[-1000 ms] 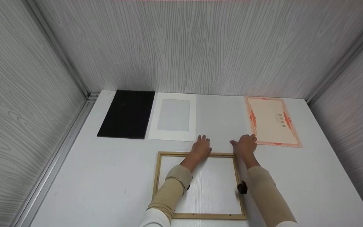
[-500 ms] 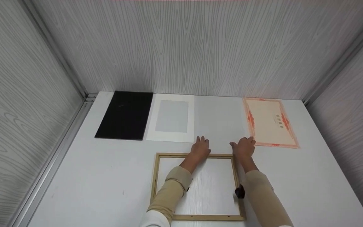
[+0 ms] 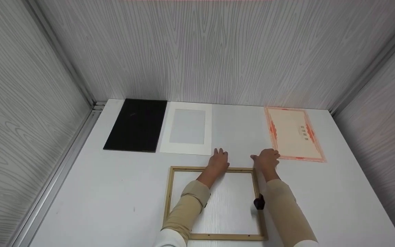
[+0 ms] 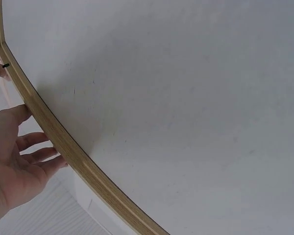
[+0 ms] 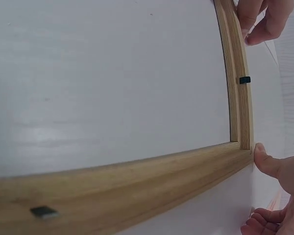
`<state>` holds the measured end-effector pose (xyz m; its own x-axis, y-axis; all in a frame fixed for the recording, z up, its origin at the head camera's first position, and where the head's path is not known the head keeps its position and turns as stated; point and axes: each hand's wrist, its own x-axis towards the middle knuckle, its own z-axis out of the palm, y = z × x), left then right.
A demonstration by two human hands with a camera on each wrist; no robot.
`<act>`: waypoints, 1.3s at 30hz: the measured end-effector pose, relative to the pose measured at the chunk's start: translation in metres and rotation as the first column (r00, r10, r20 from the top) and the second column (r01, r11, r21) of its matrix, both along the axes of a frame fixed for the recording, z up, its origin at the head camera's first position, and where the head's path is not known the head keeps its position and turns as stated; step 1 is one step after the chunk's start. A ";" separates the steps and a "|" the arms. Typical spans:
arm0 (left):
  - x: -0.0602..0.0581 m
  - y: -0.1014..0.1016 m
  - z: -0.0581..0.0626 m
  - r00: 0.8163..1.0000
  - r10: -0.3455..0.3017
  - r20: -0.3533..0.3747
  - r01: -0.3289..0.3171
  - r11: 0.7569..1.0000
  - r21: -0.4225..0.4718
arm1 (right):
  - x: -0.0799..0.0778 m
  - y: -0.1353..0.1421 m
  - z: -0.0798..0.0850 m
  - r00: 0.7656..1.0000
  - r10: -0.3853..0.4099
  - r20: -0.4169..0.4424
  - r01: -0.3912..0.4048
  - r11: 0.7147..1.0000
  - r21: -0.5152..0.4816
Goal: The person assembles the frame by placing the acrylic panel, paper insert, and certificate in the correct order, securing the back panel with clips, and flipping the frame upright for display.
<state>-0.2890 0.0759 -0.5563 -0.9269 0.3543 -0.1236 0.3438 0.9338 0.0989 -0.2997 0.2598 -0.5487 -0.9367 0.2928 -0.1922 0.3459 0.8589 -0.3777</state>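
A gold-brown wooden picture frame lies flat in front of me, turn tabs upward. My left hand is at its far rail. In the left wrist view, the thumb and fingertips of that hand touch the rail's outer side without wrapping around it. My right hand is at the far right corner. There, in the right wrist view, its extended thumb touches the corner, while the other fingers hang loosely bent away from the wood. Small black tabs sit on the rails.
Beyond the frame lie a black backing board, a white mat with a rectangular window, and a cream certificate with an orange-red border. Grained grey panels enclose the white table at the back and sides.
Both hands stay at the far rail and the frame keeps its place. The right forearm has turned slightly, bringing the dark piece at its sleeve a little left over the right rail.
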 end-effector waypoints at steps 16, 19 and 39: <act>0.006 -0.001 -0.002 0.999 -0.014 -0.047 0.016 0.999 0.040 | 0.003 0.003 -0.004 0.999 -0.036 0.002 0.036 0.998 -0.056; 0.007 -0.001 -0.001 0.998 -0.026 -0.058 0.027 0.999 0.023 | 0.003 0.003 -0.004 0.999 -0.039 -0.003 0.039 0.998 -0.055; -0.007 0.011 0.003 0.985 0.093 0.146 -0.129 0.957 0.261 | -0.002 0.005 0.000 0.999 -0.050 0.013 0.051 0.992 -0.117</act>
<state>-0.2960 0.0867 -0.5534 -0.9443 0.2873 -0.1607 0.2070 0.8978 0.3888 -0.3020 0.2647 -0.5486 -0.9191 0.3146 -0.2374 0.3922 0.7901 -0.4711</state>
